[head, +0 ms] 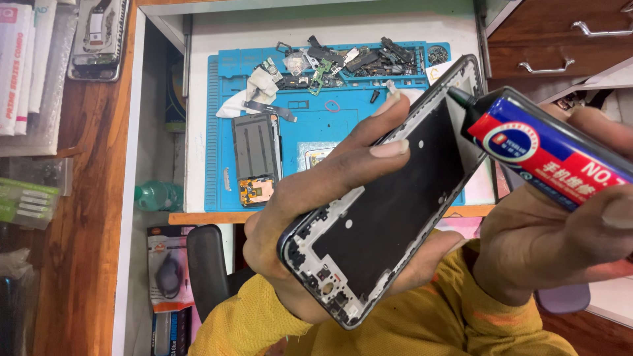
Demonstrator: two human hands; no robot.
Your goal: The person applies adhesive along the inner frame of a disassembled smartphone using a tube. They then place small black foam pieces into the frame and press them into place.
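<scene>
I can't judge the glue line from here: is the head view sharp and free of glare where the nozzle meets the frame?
Head view: phone frame in the left hand is sharp and evenly lit, no strong glare; the glue tube in the right hand is close and slightly soft; its nozzle tip stays readable; the blue mat behind is clear.

Red-and-blue labelled glue tube (pixel 547 148) at right; white packets (pixel 20 66) (stacked upright) far left.

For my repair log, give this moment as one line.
left hand: holds phone frame | right hand: holds glue tube | nozzle at frame's top edge
</scene>
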